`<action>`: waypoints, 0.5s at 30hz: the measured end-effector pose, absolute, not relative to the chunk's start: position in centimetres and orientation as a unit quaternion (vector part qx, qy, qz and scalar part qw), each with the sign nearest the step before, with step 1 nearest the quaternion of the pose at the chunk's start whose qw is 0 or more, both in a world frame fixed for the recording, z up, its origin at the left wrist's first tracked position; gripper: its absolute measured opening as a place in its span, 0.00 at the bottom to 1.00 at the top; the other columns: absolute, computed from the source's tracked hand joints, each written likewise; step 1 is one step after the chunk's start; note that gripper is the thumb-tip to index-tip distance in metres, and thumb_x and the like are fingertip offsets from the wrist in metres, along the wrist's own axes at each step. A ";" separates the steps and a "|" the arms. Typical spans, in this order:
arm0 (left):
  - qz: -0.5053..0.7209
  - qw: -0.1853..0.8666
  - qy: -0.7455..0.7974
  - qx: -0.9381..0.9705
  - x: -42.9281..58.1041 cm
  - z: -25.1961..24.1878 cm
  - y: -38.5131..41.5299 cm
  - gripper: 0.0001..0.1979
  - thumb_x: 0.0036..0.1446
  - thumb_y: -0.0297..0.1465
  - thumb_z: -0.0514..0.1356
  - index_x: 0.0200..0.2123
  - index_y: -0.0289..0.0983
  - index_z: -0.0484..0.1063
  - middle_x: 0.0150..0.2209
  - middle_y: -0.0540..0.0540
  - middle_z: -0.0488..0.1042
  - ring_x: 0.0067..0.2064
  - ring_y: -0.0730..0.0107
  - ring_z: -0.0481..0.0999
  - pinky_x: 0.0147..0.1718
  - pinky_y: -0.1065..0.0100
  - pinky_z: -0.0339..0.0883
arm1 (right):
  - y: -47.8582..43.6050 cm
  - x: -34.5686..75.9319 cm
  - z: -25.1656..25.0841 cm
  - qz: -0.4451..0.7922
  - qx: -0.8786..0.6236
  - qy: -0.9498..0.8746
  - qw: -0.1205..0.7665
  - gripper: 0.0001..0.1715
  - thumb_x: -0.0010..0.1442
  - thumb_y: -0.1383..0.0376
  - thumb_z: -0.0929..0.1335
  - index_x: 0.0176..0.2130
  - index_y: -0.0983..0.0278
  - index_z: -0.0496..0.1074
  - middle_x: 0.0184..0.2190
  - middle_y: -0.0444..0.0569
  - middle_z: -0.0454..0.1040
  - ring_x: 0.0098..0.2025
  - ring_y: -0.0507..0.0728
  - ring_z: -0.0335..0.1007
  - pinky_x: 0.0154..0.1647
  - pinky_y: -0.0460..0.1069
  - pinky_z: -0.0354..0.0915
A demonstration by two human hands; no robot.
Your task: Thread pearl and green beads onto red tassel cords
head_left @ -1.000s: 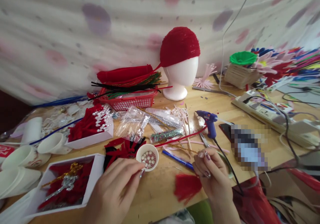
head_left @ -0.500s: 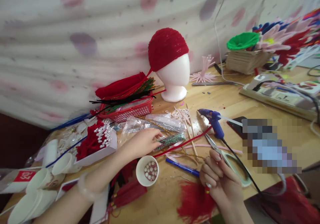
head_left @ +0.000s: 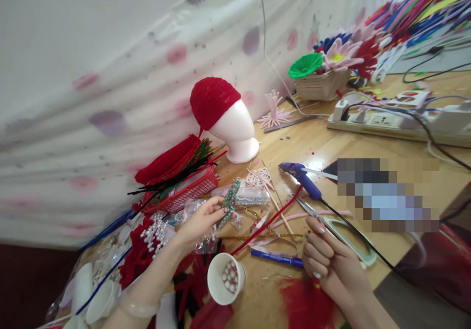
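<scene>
Two bare hands, both mine, reach over a cluttered wooden table (head_left: pixel 312 140). My left hand (head_left: pixel 206 217) pinches a slim pack of green beads (head_left: pixel 230 201) near its lower end, thumb and fingers pressed in from either side. The pack slants upward, its far end leaning to the right, in front of shiny silver strips (head_left: pixel 245 196) in clear wrapping. I judge it to be light and bendy, with a slick covering and little beads that could shift under pressure; whether its end is sealed, I cannot tell. Its middle looks the surest place to take hold, with a gentle squeeze.

My right hand (head_left: pixel 329 258) is curled into a loose fist. A red tassel (head_left: pixel 307 305) hangs beneath its lower fingers, its strands blurred, a small yellow band (head_left: pixel 316 283) at the top. What thumb and forefinger may be pinching is too small to make out. The tassel looks soft and nearly weightless, its threads likely to splay or snag, so the bound top seems a better grip than the fringe.

Between my hands and nearer to me is a white paper cup (head_left: pixel 217 285) of pearly beads (head_left: pixel 231 277). A blue pen (head_left: pixel 277 259) lies just beside my right hand.
</scene>
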State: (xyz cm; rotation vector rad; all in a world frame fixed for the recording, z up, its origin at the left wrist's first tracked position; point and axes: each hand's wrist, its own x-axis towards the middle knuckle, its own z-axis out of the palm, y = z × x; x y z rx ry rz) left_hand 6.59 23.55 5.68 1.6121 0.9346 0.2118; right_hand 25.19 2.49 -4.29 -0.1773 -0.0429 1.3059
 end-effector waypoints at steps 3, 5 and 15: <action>0.151 0.694 0.405 0.576 5.0 8.0 22.3 0.21 0.51 0.36 0.72 0.46 0.38 0.72 0.33 0.48 0.79 0.36 0.66 0.80 0.42 0.63 0.72 | 2.6 25.3 -4.5 0.599 -0.077 -0.012 0.797 0.23 0.59 0.62 0.82 0.31 0.61 0.67 0.19 0.31 0.35 0.20 0.47 0.23 0.15 0.43 0.31; 0.189 0.744 0.394 0.506 3.9 9.5 21.1 0.21 0.48 0.35 0.73 0.44 0.37 0.73 0.33 0.49 0.77 0.31 0.71 0.76 0.37 0.66 0.71 | 2.6 25.3 -4.6 0.597 -0.068 -0.014 0.799 0.24 0.60 0.62 0.82 0.30 0.62 0.66 0.19 0.32 0.35 0.20 0.47 0.23 0.15 0.43 0.32; 0.332 0.873 0.231 0.272 -0.5 9.1 12.3 0.21 0.48 0.40 0.78 0.39 0.34 0.79 0.21 0.62 0.59 0.19 0.86 0.45 0.19 0.80 0.49 | -0.4 23.8 -4.0 0.586 -0.184 -0.219 0.758 0.40 0.60 0.44 0.77 0.25 0.61 0.49 0.19 0.33 0.34 0.19 0.48 0.29 0.18 0.46 0.43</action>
